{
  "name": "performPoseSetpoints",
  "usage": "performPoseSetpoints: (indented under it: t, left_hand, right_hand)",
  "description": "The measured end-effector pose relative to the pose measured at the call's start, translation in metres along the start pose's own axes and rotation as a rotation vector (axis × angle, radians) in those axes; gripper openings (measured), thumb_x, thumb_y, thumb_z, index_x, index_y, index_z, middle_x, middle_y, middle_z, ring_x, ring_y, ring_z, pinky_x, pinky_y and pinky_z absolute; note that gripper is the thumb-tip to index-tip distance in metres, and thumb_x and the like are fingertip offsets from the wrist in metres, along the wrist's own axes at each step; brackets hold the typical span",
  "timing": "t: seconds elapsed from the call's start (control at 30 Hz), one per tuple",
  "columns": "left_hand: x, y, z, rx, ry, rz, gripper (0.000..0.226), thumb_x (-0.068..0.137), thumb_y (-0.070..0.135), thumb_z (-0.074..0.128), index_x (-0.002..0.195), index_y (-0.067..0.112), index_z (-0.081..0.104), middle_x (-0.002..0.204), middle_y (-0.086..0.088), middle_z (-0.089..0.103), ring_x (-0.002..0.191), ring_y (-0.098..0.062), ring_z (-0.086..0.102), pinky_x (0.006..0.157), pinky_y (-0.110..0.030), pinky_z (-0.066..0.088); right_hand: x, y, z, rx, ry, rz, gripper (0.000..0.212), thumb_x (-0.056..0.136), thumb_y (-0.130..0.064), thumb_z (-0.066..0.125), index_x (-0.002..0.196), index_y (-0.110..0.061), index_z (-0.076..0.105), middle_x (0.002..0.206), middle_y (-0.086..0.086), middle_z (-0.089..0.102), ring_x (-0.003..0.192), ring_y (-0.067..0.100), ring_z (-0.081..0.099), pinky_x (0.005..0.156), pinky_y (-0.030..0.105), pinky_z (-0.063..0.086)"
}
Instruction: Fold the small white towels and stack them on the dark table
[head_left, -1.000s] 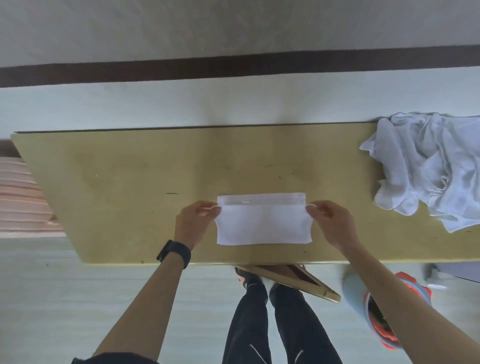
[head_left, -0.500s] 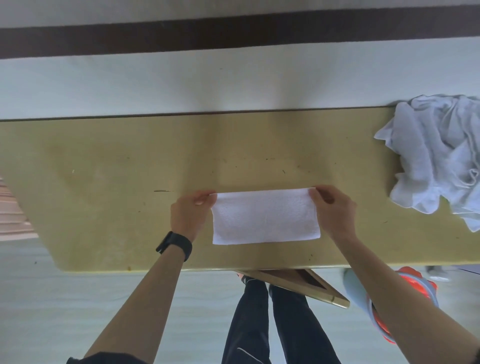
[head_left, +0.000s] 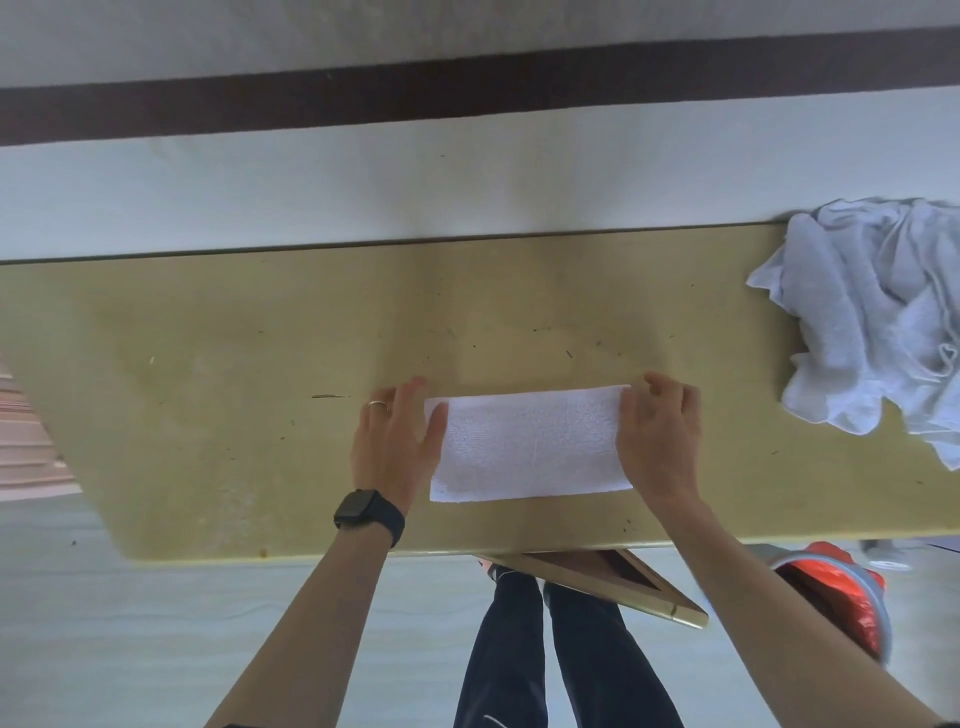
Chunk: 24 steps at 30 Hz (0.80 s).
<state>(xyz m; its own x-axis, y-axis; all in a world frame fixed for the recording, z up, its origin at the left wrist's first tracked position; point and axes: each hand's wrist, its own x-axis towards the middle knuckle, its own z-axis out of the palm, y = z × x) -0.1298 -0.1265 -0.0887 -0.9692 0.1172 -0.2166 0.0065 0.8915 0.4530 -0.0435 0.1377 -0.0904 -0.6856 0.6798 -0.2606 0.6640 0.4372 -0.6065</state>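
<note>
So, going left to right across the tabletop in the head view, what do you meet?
left hand → folded white terry towel → right hand → crumpled pile of white towels

A: What colours sit mid-frame?
B: A small folded white terry towel (head_left: 530, 447), plain and nubbly, on an olive-yellow table top (head_left: 234, 364) flecked with dark scratches.
A: At the right edge?
B: A crumpled heap of white towels (head_left: 872, 322), greyish in the folds.
A: Anything dark?
B: A black wrist watch (head_left: 363, 512), navy trousers (head_left: 519, 649), and a dark brown wall stripe (head_left: 467, 88) across the top.
</note>
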Motion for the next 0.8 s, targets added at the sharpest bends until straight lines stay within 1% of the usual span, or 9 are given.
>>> performPoseSetpoints:
  t: [0.1, 0.2, 0.27, 0.33, 0.43, 0.53, 0.67, 0.73, 0.8]
  left_hand:
    - [-0.015, 0.001, 0.012, 0.196, 0.111, 0.306, 0.049, 0.093, 0.046, 0.049, 0.135, 0.02, 0.054, 0.137, -0.01, 0.054, 0.119, -0.034, 0.053, 0.096, -0.045, 0.046]
    - [-0.027, 0.004, 0.031, 0.253, 0.029, 0.503, 0.054, 0.096, 0.047, 0.045, 0.143, 0.022, 0.05, 0.153, -0.007, 0.041, 0.14, -0.031, 0.038, 0.114, -0.052, 0.03]
    - [-0.03, 0.003, 0.042, 0.314, -0.049, 0.509, 0.057, 0.098, 0.049, 0.04, 0.151, 0.029, 0.038, 0.161, -0.004, 0.028, 0.148, -0.028, 0.024, 0.118, -0.054, 0.018]
    - [-0.029, -0.001, 0.048, 0.356, -0.114, 0.458, 0.059, 0.1, 0.052, 0.032, 0.156, 0.035, 0.021, 0.165, 0.0, 0.012, 0.152, -0.026, 0.012, 0.12, -0.054, 0.009]
    - [-0.028, -0.007, 0.049, 0.375, -0.157, 0.409, 0.061, 0.1, 0.056, 0.026, 0.156, 0.04, 0.008, 0.166, 0.004, 0.002, 0.153, -0.025, 0.003, 0.12, -0.055, 0.004]
    - [-0.029, -0.005, 0.05, 0.351, -0.162, 0.393, 0.062, 0.1, 0.056, 0.027, 0.156, 0.037, 0.011, 0.166, 0.003, 0.005, 0.152, -0.026, 0.006, 0.119, -0.057, 0.004]
    - [-0.037, -0.003, 0.045, 0.355, -0.112, 0.348, 0.056, 0.097, 0.054, 0.032, 0.149, 0.033, 0.033, 0.16, -0.001, 0.027, 0.146, -0.028, 0.026, 0.115, -0.056, 0.014]
    - [-0.042, 0.002, 0.038, 0.377, -0.085, 0.314, 0.051, 0.094, 0.053, 0.036, 0.141, 0.035, 0.046, 0.149, -0.002, 0.043, 0.131, -0.029, 0.043, 0.108, -0.051, 0.027]
    - [-0.048, 0.01, 0.032, 0.369, -0.061, 0.288, 0.044, 0.092, 0.052, 0.04, 0.13, 0.038, 0.055, 0.13, 0.0, 0.057, 0.111, -0.027, 0.055, 0.098, -0.044, 0.036]
  right_hand:
    - [-0.032, -0.004, 0.007, -0.179, 0.066, -0.17, 0.037, 0.096, -0.034, 0.051, 0.129, -0.016, 0.053, 0.133, 0.004, 0.046, 0.12, 0.026, 0.042, 0.098, 0.039, 0.036]
    - [-0.063, -0.004, 0.028, -0.331, 0.003, -0.295, 0.047, 0.096, -0.038, 0.042, 0.139, -0.017, 0.046, 0.15, 0.003, 0.041, 0.139, 0.027, 0.033, 0.108, 0.043, 0.028]
    - [-0.072, -0.002, 0.042, -0.401, -0.072, -0.273, 0.06, 0.099, -0.042, 0.03, 0.154, -0.018, 0.026, 0.164, 0.003, 0.019, 0.151, 0.021, 0.011, 0.12, 0.046, 0.012]
    - [-0.07, 0.005, 0.051, -0.423, -0.116, -0.224, 0.064, 0.101, -0.045, 0.022, 0.159, -0.023, 0.005, 0.166, 0.0, -0.003, 0.153, 0.016, -0.006, 0.122, 0.051, 0.001]
    - [-0.067, 0.015, 0.054, -0.466, -0.123, -0.241, 0.067, 0.101, -0.049, 0.022, 0.158, -0.025, -0.001, 0.166, 0.0, -0.008, 0.152, 0.016, -0.008, 0.121, 0.056, 0.004]
    - [-0.062, 0.017, 0.05, -0.469, -0.144, -0.265, 0.068, 0.1, -0.05, 0.027, 0.159, -0.024, 0.006, 0.166, -0.001, -0.006, 0.152, 0.015, -0.007, 0.121, 0.056, 0.003]
    - [-0.037, 0.01, 0.038, -0.499, -0.211, -0.34, 0.065, 0.098, -0.052, 0.031, 0.156, -0.028, 0.016, 0.166, -0.005, -0.005, 0.152, 0.011, -0.01, 0.12, 0.058, -0.003]
    - [-0.013, -0.004, 0.034, -0.556, -0.224, -0.386, 0.059, 0.098, -0.052, 0.029, 0.154, -0.035, 0.021, 0.166, -0.003, -0.004, 0.152, 0.015, -0.01, 0.118, 0.058, -0.007]
    - [0.01, -0.027, 0.034, -0.616, -0.183, -0.443, 0.051, 0.097, -0.052, 0.029, 0.146, -0.042, 0.037, 0.164, -0.001, 0.007, 0.15, 0.021, -0.002, 0.118, 0.057, -0.005]
